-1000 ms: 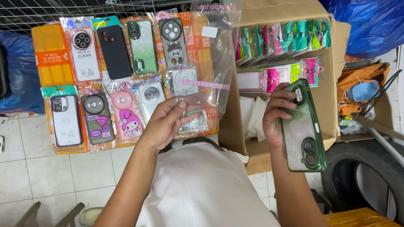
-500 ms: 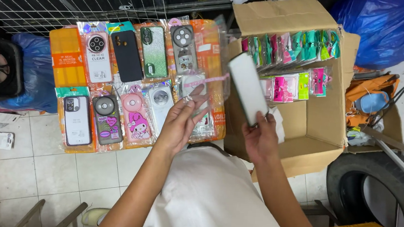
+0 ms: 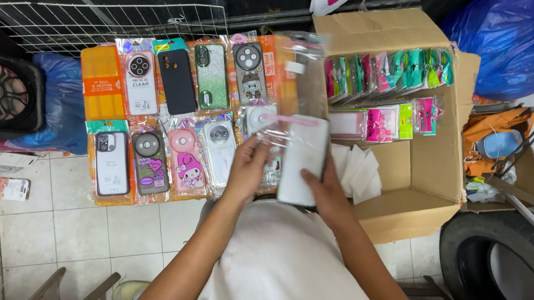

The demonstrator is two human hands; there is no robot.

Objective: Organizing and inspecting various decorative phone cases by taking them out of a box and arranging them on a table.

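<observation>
Head view, seated person over a tiled floor (image 3: 61, 216). Right hand (image 3: 323, 190) grasps a phone case (image 3: 303, 159) by its lower right edge, pale inner face up, held upright just above the lap; left hand (image 3: 247, 167) pinches a clear plastic sleeve (image 3: 275, 131) touching the case's left edge, w/ the pink seal strip level w/ the case top. To do this step well, judged from the pose: keep the sleeve mouth spread w/ thumb and fingers, line the case's short edge square to the opening, slide straight in so corners don't snag the film. Beyond the hands: rows of packaged phone cases (image 3: 173, 116) lying flat on the floor; wire rack (image 3: 98, 22) behind; open cardboard box (image 3: 418, 182) w/ more packets at right; tyre (image 3: 496, 254) far right. Hard to make out: sleeve opening (glare, transparent film), case's outer face and colour, right fingertips behind the case; whether the case has entered the sleeve can't be told.
</observation>
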